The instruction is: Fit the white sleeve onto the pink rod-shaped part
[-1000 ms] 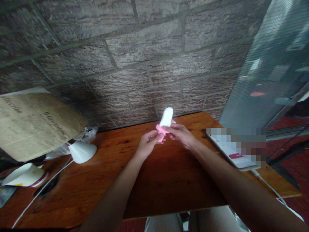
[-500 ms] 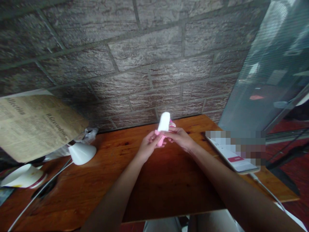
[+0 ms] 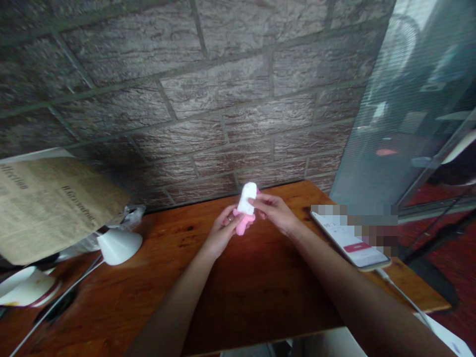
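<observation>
Both my hands meet above the far middle of a wooden table [image 3: 238,287], close to a brick wall. Between them is a small soft white roll [image 3: 247,197] with a pink part [image 3: 243,224] showing under it. My left hand [image 3: 222,229] pinches the pink lower part; a ring shows on one finger. From the right, the fingers of my right hand [image 3: 274,212] close on the white upper part. What the thing is I cannot make out.
A phone [image 3: 353,243] with a lit screen lies at the table's right edge, a white cable [image 3: 403,297] running from it. At left stand a white lamp head [image 3: 117,245], a newspaper-print bag [image 3: 52,203], crumpled clear plastic [image 3: 128,215] and a white dish [image 3: 26,290].
The white part stands shorter above my fingers than one second ago, and more pink shows below. My hands stayed together; the camera tilted slightly.
</observation>
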### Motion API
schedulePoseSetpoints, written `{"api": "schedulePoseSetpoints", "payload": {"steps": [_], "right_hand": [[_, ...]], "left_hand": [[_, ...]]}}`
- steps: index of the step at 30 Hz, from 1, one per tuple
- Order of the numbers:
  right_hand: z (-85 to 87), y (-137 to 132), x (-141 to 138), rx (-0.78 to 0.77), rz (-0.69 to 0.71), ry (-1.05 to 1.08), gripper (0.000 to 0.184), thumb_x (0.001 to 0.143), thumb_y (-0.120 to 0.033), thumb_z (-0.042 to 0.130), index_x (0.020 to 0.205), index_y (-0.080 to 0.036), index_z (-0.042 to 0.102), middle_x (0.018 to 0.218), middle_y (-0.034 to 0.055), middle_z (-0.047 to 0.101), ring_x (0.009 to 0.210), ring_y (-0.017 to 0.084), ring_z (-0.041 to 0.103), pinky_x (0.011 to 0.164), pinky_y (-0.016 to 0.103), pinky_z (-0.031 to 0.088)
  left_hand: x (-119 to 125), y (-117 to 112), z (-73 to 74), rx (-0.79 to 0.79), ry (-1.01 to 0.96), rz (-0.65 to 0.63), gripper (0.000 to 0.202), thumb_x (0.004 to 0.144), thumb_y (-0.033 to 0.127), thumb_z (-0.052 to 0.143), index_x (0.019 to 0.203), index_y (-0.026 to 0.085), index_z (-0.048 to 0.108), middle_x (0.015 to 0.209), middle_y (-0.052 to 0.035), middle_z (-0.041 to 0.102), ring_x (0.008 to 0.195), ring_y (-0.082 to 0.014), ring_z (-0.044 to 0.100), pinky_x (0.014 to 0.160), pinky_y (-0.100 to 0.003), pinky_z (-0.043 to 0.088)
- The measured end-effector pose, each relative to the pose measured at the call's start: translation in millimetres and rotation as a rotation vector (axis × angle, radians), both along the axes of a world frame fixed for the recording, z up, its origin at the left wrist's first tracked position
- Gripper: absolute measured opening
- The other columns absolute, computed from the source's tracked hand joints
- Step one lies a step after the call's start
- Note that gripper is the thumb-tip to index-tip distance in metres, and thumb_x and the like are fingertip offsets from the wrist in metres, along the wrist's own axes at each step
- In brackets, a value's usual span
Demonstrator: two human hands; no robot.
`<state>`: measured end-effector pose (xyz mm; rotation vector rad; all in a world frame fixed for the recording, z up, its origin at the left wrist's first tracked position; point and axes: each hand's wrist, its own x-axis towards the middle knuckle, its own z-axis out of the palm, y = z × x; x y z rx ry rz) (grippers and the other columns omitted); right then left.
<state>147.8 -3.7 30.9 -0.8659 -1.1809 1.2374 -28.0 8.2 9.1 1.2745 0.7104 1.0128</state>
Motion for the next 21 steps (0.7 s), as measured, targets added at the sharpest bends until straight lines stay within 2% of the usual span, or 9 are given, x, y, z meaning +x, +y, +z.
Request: {"api": "schedulePoseSetpoints", "payload": {"steps": [4, 11, 17, 21], "right_hand": [[3.2, -2.2, -1.2, -0.020, 0.009, -0.001, 0.044, 0.062, -0.051, 0.080, 0.087, -0.016, 0.073, 0.064, -0.0024, 0.058, 0.051, 0.006, 0.038, 0.048, 0.023, 0.027], [0.3, 5.7, 5.3, -0.001, -0.109, 0.065, 0.040, 0.064, -0.047, 0.080, 0.091, -0.018, 0.075, 0.068, -0.0011, 0.060, 0.052, 0.007, 0.039, 0.047, 0.023, 0.027], [-0.5, 4.8, 4.3, -0.059, -0.059, 0.083, 0.040, 0.061, -0.046, 0.082, 0.087, -0.017, 0.077, 0.065, -0.0017, 0.060, 0.050, 0.005, 0.038, 0.047, 0.022, 0.028], [0.4, 1.9, 4.5, -0.071, 0.016, 0.054, 0.035, 0.062, -0.044, 0.082, 0.085, -0.017, 0.077, 0.066, -0.0013, 0.060, 0.051, 0.006, 0.041, 0.048, 0.022, 0.028]], "left_hand": [[-2.3, 2.1, -3.4, 0.038, 0.045, -0.008, 0.036, 0.078, 0.038, 0.074, 0.104, 0.016, 0.064, 0.099, -0.0065, 0.070, 0.091, -0.0194, 0.067, 0.084, -0.032, 0.052], [-2.3, 3.0, -5.9, 0.013, 0.074, 0.002, 0.034, 0.075, 0.037, 0.076, 0.099, 0.016, 0.067, 0.096, -0.0052, 0.071, 0.093, -0.0203, 0.068, 0.086, -0.032, 0.051], [0.0, -0.5, -1.8, -0.055, 0.052, -0.028, 0.038, 0.075, 0.042, 0.075, 0.102, 0.016, 0.069, 0.101, -0.0089, 0.073, 0.092, -0.0240, 0.070, 0.087, -0.037, 0.052], [-0.3, -1.0, 2.6, -0.036, 0.037, 0.034, 0.041, 0.074, 0.044, 0.076, 0.102, 0.014, 0.069, 0.101, -0.0104, 0.073, 0.093, -0.0253, 0.070, 0.085, -0.038, 0.053]]}}
